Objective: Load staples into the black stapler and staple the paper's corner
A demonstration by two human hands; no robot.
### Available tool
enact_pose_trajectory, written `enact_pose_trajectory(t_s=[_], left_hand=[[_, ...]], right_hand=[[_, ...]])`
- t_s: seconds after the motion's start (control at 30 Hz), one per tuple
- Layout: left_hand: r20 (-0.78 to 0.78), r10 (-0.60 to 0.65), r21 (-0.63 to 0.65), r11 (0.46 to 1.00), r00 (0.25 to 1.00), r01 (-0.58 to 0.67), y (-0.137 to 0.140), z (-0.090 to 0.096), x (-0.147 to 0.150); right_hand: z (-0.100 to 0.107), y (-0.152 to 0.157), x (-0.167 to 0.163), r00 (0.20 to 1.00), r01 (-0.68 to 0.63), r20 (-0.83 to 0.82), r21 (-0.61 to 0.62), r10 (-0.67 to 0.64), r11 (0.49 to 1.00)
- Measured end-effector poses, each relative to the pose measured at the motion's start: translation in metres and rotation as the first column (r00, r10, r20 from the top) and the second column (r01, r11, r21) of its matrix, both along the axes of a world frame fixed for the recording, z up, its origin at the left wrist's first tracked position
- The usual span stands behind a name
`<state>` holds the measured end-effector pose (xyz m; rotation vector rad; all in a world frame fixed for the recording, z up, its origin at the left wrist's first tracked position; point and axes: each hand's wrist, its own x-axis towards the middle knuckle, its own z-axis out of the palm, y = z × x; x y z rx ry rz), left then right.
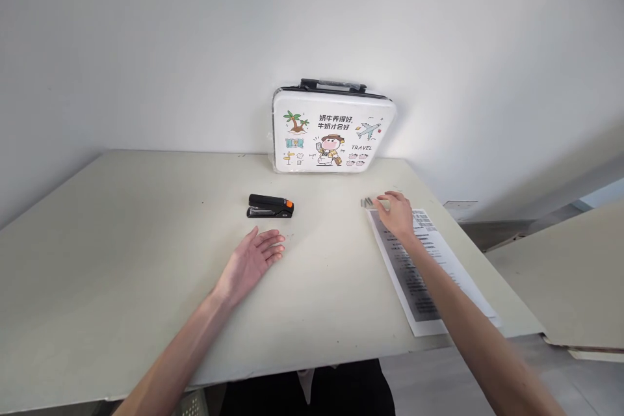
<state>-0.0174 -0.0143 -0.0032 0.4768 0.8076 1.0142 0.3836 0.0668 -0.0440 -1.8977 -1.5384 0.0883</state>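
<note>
My left hand point(257, 255) rests palm up over the table, fingers loosely spread and holding nothing. Just beyond its fingertips lies a black stapler point(270, 206) with an orange button, on its side. My right hand point(397, 213) is at the top edge of a printed sheet of paper point(414, 327), its fingers bent together and pointing left. Small grey strips that look like staples point(366, 202) lie right by these fingertips. Whatever is between the right fingers is hidden. My right forearm passes over the sheet and covers part of its print.
A white case point(334, 133) with cartoon prints and a black handle stands upright against the wall at the table's back. The pale table point(160, 240) ends at a front edge near my lap. Another pale surface point(570, 273) is at the right, beyond a gap.
</note>
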Motion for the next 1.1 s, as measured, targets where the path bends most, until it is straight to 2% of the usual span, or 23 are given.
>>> enact_pose_trajectory(t_s=[0.1,0.17,0.23,0.33,0.4,0.6,0.87,1.1], left_hand=[[0.009,0.016,-0.012,1.000,1.000,-0.016,-0.001,0.005,0.001],[0.008,0.014,-0.008,1.000,1.000,-0.014,-0.002,0.008,0.001],[0.008,0.004,-0.003,1.000,1.000,-0.004,-0.001,0.008,0.001],[0.006,-0.004,0.002,1.000,1.000,0.004,0.000,0.004,-0.001],[-0.001,-0.011,0.021,1.000,1.000,0.011,0.002,0.000,-0.002],[0.044,-0.036,0.118,0.993,0.998,0.031,0.010,-0.009,-0.003],[0.089,-0.009,0.049,0.999,0.996,0.004,0.047,0.001,-0.007],[0.050,0.027,0.059,0.998,0.998,-0.030,0.060,0.005,-0.010]], right_hand=[[0.010,-0.040,-0.011,0.992,-0.111,-0.059,0.018,0.112,0.994],[0.018,-0.079,-0.025,0.948,-0.252,-0.203,-0.009,0.245,0.968],[0.025,-0.121,-0.044,0.879,-0.401,-0.330,-0.117,0.345,0.909],[0.028,-0.172,-0.075,0.759,-0.556,-0.516,-0.197,0.396,0.808],[0.026,-0.191,-0.090,0.737,-0.567,-0.558,-0.203,0.382,0.798],[0.016,-0.201,-0.101,0.763,-0.512,-0.541,-0.169,0.355,0.842],[0.015,-0.200,-0.100,0.756,-0.531,-0.535,-0.167,0.376,0.831],[0.019,-0.200,-0.099,0.748,-0.537,-0.539,-0.150,0.387,0.830]])
